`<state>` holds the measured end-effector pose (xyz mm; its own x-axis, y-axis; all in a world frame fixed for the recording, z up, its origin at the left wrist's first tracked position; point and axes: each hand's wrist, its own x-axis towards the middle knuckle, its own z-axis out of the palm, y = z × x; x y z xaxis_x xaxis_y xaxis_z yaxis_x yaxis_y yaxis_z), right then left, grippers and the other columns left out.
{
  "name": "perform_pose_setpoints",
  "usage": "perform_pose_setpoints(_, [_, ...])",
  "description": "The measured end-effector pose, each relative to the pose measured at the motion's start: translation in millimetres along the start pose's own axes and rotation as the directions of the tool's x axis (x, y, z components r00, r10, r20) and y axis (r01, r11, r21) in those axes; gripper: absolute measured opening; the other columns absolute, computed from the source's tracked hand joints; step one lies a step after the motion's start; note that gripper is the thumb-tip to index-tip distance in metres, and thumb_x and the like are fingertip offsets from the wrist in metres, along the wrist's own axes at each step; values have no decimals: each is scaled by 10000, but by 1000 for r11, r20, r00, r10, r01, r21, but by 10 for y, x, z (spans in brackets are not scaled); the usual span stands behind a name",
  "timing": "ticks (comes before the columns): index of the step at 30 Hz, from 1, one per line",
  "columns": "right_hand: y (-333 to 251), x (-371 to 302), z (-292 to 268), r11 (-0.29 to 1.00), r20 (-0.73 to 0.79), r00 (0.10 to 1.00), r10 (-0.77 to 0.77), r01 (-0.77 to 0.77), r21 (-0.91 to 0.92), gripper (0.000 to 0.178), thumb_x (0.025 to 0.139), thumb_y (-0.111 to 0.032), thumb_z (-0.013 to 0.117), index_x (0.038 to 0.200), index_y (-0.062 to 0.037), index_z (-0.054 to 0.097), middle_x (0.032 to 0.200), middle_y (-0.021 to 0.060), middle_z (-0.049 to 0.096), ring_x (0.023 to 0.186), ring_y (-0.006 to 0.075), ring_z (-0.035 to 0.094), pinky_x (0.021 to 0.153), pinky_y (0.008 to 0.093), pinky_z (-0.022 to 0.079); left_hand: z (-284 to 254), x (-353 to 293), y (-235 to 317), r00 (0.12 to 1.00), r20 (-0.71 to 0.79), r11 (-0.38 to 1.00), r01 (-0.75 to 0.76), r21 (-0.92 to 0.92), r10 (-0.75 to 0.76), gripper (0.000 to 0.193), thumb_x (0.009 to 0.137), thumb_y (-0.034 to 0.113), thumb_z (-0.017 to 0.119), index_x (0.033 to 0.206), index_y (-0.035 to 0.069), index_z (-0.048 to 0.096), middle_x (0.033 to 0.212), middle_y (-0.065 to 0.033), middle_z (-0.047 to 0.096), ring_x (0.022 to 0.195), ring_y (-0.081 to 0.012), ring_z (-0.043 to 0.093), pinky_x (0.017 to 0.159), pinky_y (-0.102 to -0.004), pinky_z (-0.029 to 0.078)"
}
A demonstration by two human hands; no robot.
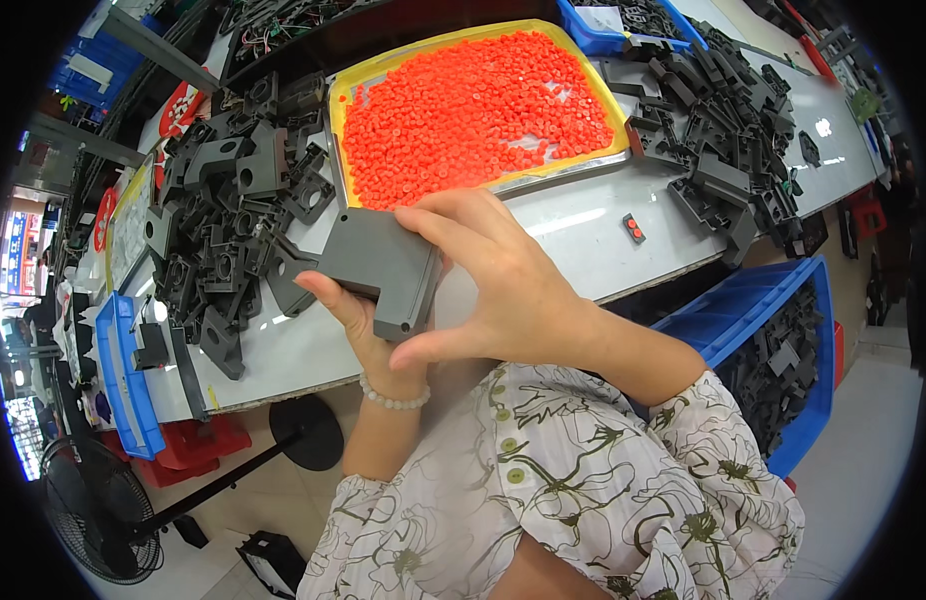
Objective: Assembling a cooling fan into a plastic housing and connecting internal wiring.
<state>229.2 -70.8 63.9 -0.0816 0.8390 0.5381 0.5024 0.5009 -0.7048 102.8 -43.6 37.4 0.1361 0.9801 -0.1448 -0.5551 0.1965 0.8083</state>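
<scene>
A dark grey, L-shaped plastic housing point(388, 262) is held up in front of me, above the near edge of the worktable. My left hand point(368, 340), with a pale bead bracelet at its wrist, supports it from below, the thumb along its left side. Fingers of my right hand point(513, 275) curl over its upper right corner, while that thumb reaches under its lower end. The housing's smooth face is turned up; its underside is hidden. Just beyond lies a yellow tray point(607, 105) spread with small orange-red plastic pieces point(463, 110).
Dark grey plastic parts are heaped left point(223, 190) and right point(723, 130) of the tray. A small dark piece with orange-red dots point(633, 228) lies on the white tabletop. A blue crate point(821, 380) of parts stands at right below the table; a black fan point(98, 510) stands lower left.
</scene>
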Motion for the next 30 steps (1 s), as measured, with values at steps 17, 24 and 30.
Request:
perform_pose_setpoints(17, [-37,25,-84,997,72,995,73,-73,-5,819,512,-401,806,1110,65,497,1062,164,502,995,296,489,837,360,423,1,-8,12,997,70,999,27,-21,-25,719,788,701,298,1069,63,470,989,-65,526,892,-170,530,784,-297,459])
perform_pose_setpoints(24, [-44,35,-93,998,93,993,67,-67,-13,796,519,-375,803,1110,63,498,1056,161,508,982,297,492,828,364,427,2,4,-22,999,24,997,36,-72,-34,773,801,712,221,1090,32,449,986,-85,523,870,-177,525,779,-290,442])
perform_pose_setpoints(30, [-64,-20,-53,995,-4,1000,-23,23,-93,732,542,-324,792,1096,56,501,1035,167,518,945,297,501,805,368,434,-5,7,-50,989,-80,979,106,-176,-121,757,811,695,229,1102,34,454,1025,-70,514,890,-172,522,804,-297,440])
